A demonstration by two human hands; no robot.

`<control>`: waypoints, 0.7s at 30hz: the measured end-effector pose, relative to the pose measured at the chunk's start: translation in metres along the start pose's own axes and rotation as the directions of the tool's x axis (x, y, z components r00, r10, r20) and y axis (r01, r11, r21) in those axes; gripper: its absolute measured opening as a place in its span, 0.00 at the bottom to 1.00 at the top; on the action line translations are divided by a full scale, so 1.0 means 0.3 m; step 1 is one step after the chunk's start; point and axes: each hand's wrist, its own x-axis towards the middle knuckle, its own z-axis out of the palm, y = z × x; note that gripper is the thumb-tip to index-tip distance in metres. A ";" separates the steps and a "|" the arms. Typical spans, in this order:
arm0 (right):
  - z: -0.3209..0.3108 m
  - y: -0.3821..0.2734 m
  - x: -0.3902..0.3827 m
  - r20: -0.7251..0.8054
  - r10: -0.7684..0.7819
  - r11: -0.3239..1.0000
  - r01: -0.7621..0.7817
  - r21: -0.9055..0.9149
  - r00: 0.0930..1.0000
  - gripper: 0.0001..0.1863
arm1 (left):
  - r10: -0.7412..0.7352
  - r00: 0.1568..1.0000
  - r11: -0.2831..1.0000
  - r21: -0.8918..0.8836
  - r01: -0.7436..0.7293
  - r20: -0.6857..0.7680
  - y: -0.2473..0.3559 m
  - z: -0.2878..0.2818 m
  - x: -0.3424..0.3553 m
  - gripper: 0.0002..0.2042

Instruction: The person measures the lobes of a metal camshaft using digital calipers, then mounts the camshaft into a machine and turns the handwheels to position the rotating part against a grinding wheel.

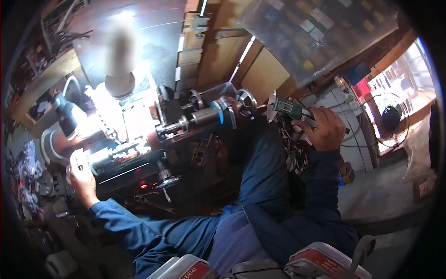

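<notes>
1. Right hand (325, 129): fingers closed around a digital caliper (288, 109), held clear of the lathe, to the right of its tailstock (209, 116).
2. Left hand (81, 179): at the left end of the metal lathe (125, 173); glare hides the fingertips, cannot tell whether they pinch anything.
3. Beyond: lit work lamp (120, 86) over the lathe.

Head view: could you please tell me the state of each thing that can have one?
Caliper, held, jaw opening too small to tell
Right hand, closed on it
Lathe, partly in bright light; turning or stopped, cannot tell
Left hand, at its left end, grip unclear
Red light, glowing
Fan, spinning unclear
</notes>
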 end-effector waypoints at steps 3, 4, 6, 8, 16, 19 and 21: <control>0.056 -0.096 0.066 -0.009 -0.078 0.990 0.079 0.118 0.997 0.24 | 0.051 0.996 0.992 0.122 -0.042 -0.076 -0.008 -0.064 0.000 0.14; 0.051 -0.112 0.085 0.007 -0.120 0.984 0.118 0.131 0.993 0.24 | 0.020 0.998 0.996 0.086 -0.015 -0.057 0.014 -0.057 -0.004 0.14; 0.045 -0.147 0.112 0.052 -0.141 0.980 0.132 0.151 0.989 0.24 | 0.004 0.997 0.999 0.034 -0.001 -0.080 0.048 -0.056 -0.006 0.13; 0.067 -0.177 0.134 0.093 -0.169 0.971 0.149 0.189 0.981 0.25 | 0.014 0.995 1.000 0.011 -0.014 -0.097 0.048 -0.058 -0.004 0.12; 0.047 -0.238 0.148 0.038 -0.220 0.926 0.196 0.322 0.975 0.21 | -0.014 0.992 1.000 0.019 0.016 -0.126 0.067 -0.056 -0.001 0.13; 0.053 -0.272 0.155 0.209 -0.198 0.891 0.087 0.445 0.958 0.22 | -0.028 0.992 0.998 0.059 0.035 -0.123 0.055 -0.085 -0.009 0.13; 0.063 -0.254 0.147 0.102 -0.227 0.891 0.164 0.424 0.969 0.22 | -0.038 0.992 0.999 0.020 0.041 -0.123 0.038 -0.066 -0.009 0.16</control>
